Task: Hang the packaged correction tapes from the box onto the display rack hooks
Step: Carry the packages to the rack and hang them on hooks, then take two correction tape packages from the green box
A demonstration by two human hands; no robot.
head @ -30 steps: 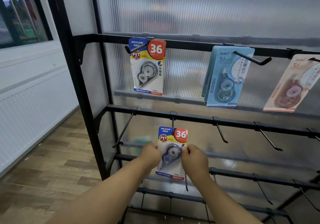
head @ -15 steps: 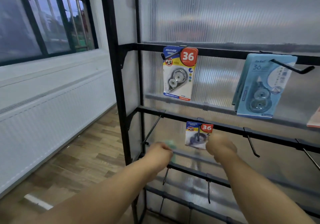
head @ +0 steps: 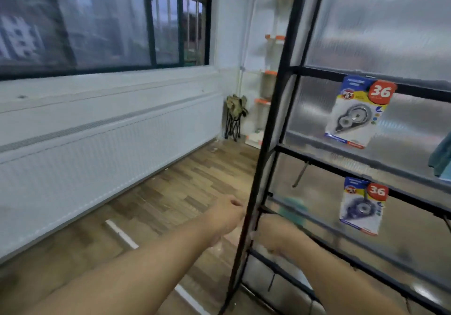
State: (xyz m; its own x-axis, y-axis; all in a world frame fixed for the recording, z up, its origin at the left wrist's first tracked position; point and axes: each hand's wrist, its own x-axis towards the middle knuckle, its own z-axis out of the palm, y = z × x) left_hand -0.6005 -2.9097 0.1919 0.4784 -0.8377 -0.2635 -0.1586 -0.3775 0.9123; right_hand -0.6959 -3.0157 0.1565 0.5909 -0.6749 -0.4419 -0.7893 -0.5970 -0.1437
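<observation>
both hands have dropped from the correction tape pack [head: 362, 207], now hanging on the second rail of the display rack [head: 266, 143], left hand [head: 227, 214] loosely curled and empty beside its post, right hand [head: 275, 234] too blurred to tell.

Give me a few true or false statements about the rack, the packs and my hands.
1. Two packs marked 36 hang on the rack, an upper pack and a lower pack. True.
2. The left hand grips a pack. False: it holds nothing.
3. The lower pack lies on the floor. False: it hangs from the rack's second bar.
4. The right hand is low down by the rack's left post. True.
</observation>
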